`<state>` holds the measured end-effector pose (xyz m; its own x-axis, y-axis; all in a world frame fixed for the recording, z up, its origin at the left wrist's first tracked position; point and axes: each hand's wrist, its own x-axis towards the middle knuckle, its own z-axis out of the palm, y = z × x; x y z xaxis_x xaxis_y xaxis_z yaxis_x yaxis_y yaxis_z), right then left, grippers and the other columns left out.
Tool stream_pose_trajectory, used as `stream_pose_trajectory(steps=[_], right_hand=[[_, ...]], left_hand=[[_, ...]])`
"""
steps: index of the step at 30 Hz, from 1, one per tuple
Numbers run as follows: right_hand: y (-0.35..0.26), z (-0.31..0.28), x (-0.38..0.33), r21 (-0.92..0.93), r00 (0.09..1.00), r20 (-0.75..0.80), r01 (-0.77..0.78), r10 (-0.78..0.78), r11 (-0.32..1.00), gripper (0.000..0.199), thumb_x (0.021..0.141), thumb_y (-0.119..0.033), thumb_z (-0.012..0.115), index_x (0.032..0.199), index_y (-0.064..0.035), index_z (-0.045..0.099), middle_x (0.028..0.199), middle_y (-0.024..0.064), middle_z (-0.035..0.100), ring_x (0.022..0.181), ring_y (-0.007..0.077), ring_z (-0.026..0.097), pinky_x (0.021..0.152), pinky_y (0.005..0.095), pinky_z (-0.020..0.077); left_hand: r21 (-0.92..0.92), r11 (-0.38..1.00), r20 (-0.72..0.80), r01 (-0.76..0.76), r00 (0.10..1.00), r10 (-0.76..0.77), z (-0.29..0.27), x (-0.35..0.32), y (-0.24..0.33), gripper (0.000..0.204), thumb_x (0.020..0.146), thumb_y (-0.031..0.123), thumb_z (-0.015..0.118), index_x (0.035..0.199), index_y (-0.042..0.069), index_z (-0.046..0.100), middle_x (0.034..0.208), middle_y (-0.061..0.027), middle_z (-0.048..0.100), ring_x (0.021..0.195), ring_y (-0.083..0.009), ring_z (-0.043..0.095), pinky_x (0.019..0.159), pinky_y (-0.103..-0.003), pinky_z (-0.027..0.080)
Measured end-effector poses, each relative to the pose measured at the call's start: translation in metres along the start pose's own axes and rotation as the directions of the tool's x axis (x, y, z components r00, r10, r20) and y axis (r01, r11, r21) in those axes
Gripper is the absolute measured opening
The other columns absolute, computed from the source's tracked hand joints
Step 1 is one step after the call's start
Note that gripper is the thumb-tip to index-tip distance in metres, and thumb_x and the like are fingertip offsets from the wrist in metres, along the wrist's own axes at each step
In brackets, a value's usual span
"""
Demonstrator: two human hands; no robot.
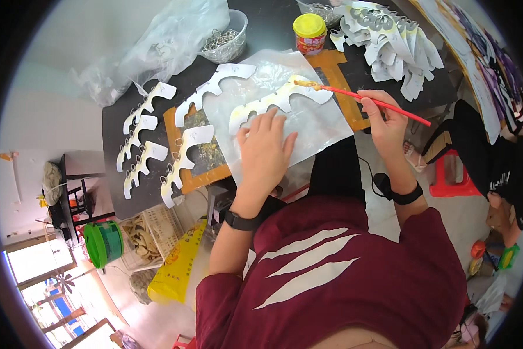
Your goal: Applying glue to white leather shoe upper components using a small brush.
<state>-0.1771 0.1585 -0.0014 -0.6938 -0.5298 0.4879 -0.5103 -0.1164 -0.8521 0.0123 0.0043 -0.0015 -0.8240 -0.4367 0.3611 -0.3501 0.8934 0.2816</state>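
Red brush (347,93), white cutout (283,95), yellow lid (309,24)

the left hand (265,145) covers a bit of the lower edge of the white card (247,110) under it. in the heap of cards (392,52) i can't count the buried ones. the rings (221,41) in the tub (242,28) are too small to tell apart. the clear bag (180,32) is cut off above, and the person in black (509,166) at the right edge.

Head fisheye | facing down | hands (265,145) near | table (264,29) beyond
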Motion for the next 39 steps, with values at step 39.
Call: stream_pose_trajectory(steps=[39], right_hand=[[-0.003,0.015,0.022,-0.169,0.997,0.050,0.060,-0.052,0.984,0.009,0.088,-0.007,0.064,0.094,-0.0025,0.068,0.081,0.0016,0.066,0.064,0.0069,0.051,0.055,0.0206,0.0370]], left_hand=[[-0.032,0.999,0.079,-0.002,0.997,0.004,0.024,0.011,0.006,0.034,0.082,0.024,0.067,0.110,0.007,0.058,0.128,-0.0093,0.055,0.114,-0.0233,0.051,0.089,-0.043,0.034]])
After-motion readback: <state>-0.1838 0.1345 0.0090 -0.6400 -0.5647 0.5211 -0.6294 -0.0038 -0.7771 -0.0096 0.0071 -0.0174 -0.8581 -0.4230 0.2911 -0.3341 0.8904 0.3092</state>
